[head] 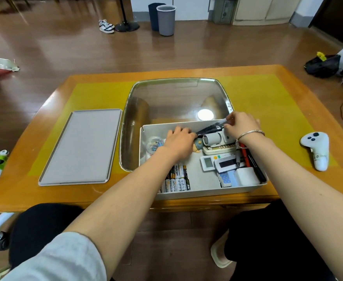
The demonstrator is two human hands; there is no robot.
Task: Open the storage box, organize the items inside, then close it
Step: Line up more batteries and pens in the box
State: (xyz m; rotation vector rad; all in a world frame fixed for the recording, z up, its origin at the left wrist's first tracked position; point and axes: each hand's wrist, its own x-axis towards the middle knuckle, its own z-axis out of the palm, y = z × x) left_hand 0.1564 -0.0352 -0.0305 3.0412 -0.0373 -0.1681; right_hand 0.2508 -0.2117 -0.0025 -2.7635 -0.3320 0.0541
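Note:
The white storage box (207, 192) stands open at the table's front edge. Its grey lid (81, 147) lies flat to the left. Both hands are inside the box at its far wall. My left hand (179, 141) grips one end of a black packet (209, 128) and my right hand (240, 125) pinches the other end. Below them lie a small white fan (213, 138), a little figure (198, 145), a clear round case (154, 144), batteries (178, 179), remotes (217, 162), pens (247, 159) and a white block (245, 176).
A clear domed cover (176, 98) sits behind the box on the yellow mat (268, 102). A white game controller (316, 151) lies at the right of the table. On the floor beyond stand two bins (165, 19), shoes (105, 26) and a black bag (322, 65).

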